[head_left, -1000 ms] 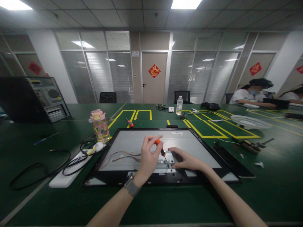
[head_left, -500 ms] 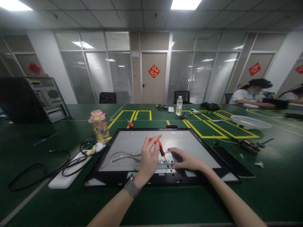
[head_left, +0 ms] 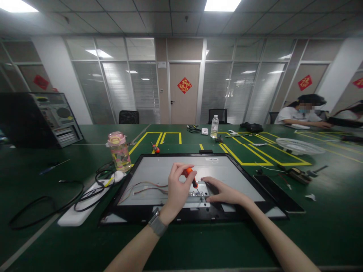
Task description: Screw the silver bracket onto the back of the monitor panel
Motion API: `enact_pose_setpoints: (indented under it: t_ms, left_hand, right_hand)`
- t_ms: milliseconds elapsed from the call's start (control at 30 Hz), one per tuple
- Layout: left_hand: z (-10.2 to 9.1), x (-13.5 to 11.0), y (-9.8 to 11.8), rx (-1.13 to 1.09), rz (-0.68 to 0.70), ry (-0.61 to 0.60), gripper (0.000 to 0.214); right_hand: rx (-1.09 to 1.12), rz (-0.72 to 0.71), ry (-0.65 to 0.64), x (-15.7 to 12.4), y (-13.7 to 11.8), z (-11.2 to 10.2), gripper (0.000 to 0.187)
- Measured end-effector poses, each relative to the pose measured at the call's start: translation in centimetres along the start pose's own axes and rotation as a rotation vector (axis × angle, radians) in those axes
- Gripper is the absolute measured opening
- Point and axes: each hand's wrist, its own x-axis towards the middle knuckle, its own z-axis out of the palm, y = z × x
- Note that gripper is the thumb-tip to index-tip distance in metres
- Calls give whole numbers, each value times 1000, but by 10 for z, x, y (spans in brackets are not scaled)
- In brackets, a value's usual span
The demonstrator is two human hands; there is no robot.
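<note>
My left hand [head_left: 179, 187] has its fingers closed round the orange handle of a screwdriver [head_left: 194, 179]. The screwdriver leans, with its tip down at a metal bracket [head_left: 202, 187] on the back of a flat display panel [head_left: 229, 170]. On the bracket's right side rests my right hand [head_left: 225, 190], thumb and fingers apart at its edge; whether it grips the bracket is hard to make out. Thin wires [head_left: 150, 187] run from under my left hand across the panel to the left. The exact spot under the screwdriver tip is too small to tell.
Left of the panel are a white power strip [head_left: 82, 211] with black cables and a pink-lidded bottle [head_left: 117, 151]. A phone [head_left: 279, 192] lies to the right. Behind stand a water bottle [head_left: 214, 126] and a red screwdriver [head_left: 155, 148]. A computer case [head_left: 39, 119] stands far left.
My left hand's fingers have shifted on the screwdriver handle, the thumb moving across it and more of the handle's top showing. My right hand has stayed in place.
</note>
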Motion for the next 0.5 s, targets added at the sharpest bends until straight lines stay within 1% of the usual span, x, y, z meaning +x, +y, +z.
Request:
enact_pose_setpoints:
  t_ms: [133, 233, 333, 400, 500]
  left_hand:
    - [0, 1, -3, 3, 28, -26, 13]
    - [-1, 1, 0, 4, 76, -105, 17]
    - [-2, 1, 4, -31, 87, -176, 21]
    - [-2, 1, 6, -24, 90, -180, 20]
    - [-1, -1, 5, 16, 96, -130, 17]
  right_hand:
    - [3, -2, 2, 0, -1, 0, 76]
    - [0, 9, 3, 0, 0, 0, 76]
    - [-2, -1, 5, 0, 2, 1, 76]
    - [1, -16, 7, 1, 2, 1, 76]
    - [2, -24, 6, 1, 2, 1, 75]
